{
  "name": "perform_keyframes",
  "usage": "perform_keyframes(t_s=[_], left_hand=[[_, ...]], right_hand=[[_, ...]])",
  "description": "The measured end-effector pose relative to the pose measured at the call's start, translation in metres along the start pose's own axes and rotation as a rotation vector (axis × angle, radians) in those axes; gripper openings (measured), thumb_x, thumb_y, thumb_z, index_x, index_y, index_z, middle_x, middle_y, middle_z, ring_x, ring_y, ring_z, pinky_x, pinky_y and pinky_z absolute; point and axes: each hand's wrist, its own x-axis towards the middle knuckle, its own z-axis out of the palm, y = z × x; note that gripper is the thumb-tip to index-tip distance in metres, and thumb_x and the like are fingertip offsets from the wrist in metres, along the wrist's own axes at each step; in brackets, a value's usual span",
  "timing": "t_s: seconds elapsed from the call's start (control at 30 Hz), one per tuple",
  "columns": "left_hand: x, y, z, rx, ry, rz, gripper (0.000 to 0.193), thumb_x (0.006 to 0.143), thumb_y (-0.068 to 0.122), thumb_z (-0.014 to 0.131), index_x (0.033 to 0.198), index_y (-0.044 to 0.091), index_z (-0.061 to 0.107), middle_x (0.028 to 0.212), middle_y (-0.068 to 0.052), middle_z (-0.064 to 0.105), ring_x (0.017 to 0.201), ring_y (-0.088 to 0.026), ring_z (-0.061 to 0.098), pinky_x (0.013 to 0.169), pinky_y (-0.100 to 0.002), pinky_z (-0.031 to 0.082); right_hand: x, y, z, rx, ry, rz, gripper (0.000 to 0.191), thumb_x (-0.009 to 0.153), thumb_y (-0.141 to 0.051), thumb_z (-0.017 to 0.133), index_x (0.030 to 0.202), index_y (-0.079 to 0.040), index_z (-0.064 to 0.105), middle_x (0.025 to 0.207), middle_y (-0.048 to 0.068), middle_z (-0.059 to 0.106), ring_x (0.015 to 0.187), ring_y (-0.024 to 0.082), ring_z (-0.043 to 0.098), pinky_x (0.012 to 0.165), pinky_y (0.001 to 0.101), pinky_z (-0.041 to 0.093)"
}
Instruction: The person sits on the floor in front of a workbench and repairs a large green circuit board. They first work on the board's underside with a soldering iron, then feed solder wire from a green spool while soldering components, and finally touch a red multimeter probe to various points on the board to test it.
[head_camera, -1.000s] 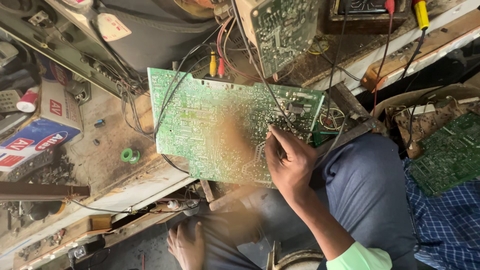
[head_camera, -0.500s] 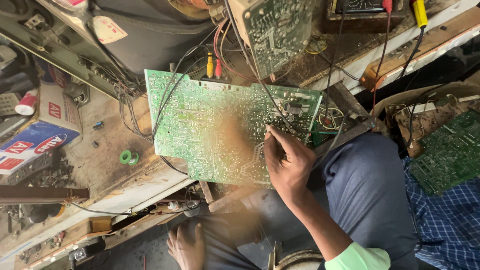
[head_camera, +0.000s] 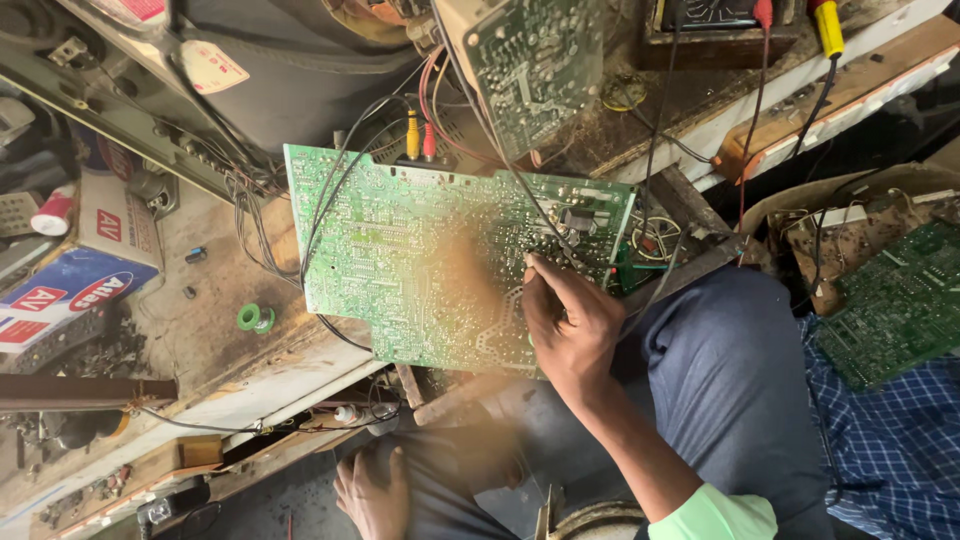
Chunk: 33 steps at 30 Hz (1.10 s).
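**Green circuit board held solder-side up at a cluttered repair bench; little had shifted over the last second.**

Left to right: a blue-and-red printed carton (head_camera: 60, 290) lay at the bench (head_camera: 215, 300) edge, with a small green solder reel (head_camera: 254, 318) near the board's lower left corner. The green circuit board (head_camera: 420, 260) sat in the same place as a second before, propped against the bench, black wires crossing it. The left hand (head_camera: 375, 492) rested low, fingers spread flat and loose, gripping nothing, unmoved. The right hand (head_camera: 570, 325) stayed at the board's right part, fingers pinched together at its surface; whether they held a small tool could not be told. A second green board (head_camera: 895, 305) lay far right.
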Motion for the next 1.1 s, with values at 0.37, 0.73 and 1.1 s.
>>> perform_keyframes(t_s=[0.37,0.73,1.1], left_hand=[[0.000,-0.012,0.000,-0.018,0.019,0.017,0.058,0.080,0.053,0.071,0.129,0.023,0.069,0.135,-0.014,0.058,0.131,-0.040,0.048,0.108,-0.058,0.037],[0.007,0.008,0.016,0.017,-0.001,-0.003,0.060,0.079,0.054,0.071,0.131,0.024,0.069,0.136,-0.014,0.056,0.130,-0.041,0.048,0.109,-0.057,0.036],[0.012,-0.001,0.018,0.009,0.003,-0.002,0.058,0.080,0.054,0.071,0.129,0.025,0.069,0.136,-0.013,0.058,0.131,-0.040,0.049,0.108,-0.058,0.037]], right_hand=[[-0.003,-0.007,0.010,-0.036,0.024,-0.003,0.028,0.092,0.012,0.072,0.119,0.006,0.068,0.099,0.020,0.075,0.085,0.024,0.077,0.074,0.0313,0.060],[0.001,0.023,0.006,-0.065,-0.138,0.017,0.031,0.085,0.010,0.077,0.115,0.003,0.075,0.087,0.015,0.078,0.065,0.018,0.073,0.055,0.0281,0.054],[-0.002,0.017,0.012,-0.002,0.004,0.001,0.033,0.090,0.014,0.072,0.121,0.005,0.068,0.094,0.018,0.075,0.080,0.019,0.076,0.067,0.0285,0.058]])
